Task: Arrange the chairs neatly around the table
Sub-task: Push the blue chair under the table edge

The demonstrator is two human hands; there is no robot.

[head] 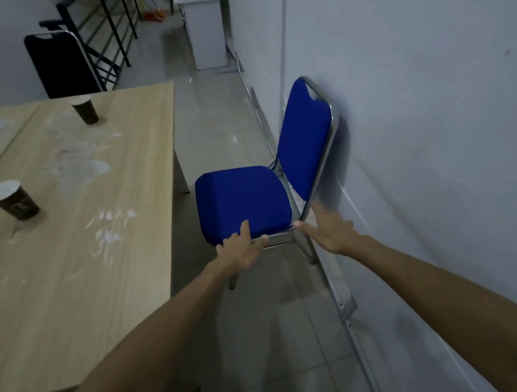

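Left hand (241,248) grips blue chair (245,202) seat's near edge; right hand (330,234) touches frame.

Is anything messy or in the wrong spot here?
Yes. The blue chair stands back against the wall, away from the table. White smears mark the tabletop, and two paper cups are left there.

By my left hand (241,248) I see the chair (245,204): matt blue cloth, shiny metal frame. Left of it, the table (76,254) looks like pale smeared wood, and the cups (13,200) like paper.
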